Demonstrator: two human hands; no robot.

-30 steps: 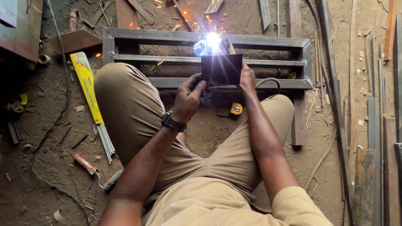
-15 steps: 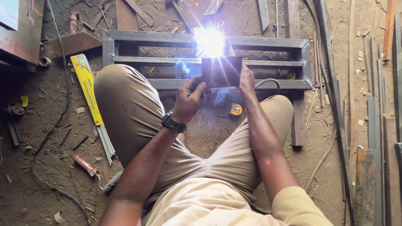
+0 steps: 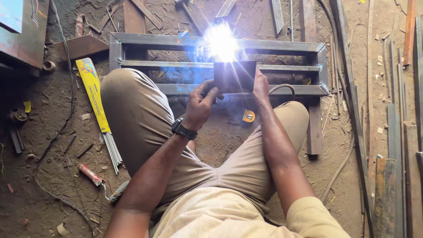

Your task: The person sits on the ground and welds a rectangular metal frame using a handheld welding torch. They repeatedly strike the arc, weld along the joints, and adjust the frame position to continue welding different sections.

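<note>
Arc flare bigger than a second ago, about like half a second back; both my hands and the frame sit where they were. Right hand [image 3: 261,86] is closed on the right edge of the dark rectangular viewing shield [image 3: 235,76], thumb side against it. Left hand [image 3: 202,103] is curled at the shield's lower left corner; can't tell what it grips, glare and smoke hide the fingers' far side. Weld arc [image 3: 220,42] burns just beyond the shield's top edge, on the far rail of the steel frame [image 3: 282,90]. Frame is grey rectangular tube, three long rails with square ends, flat on the dirt floor; near rail runs just under both hands. Room: knees hem the hands left and right, open dirt only between my legs, toward me from the hands. Yellow tape measure [image 3: 249,116] lies just below the right wrist. Yellow box of electrodes [image 3: 93,94], bare grey rods sticking out, well left of the left hand past my knee. Steel bar stock [image 3: 396,132] stacked far right, long straight edges.
</note>
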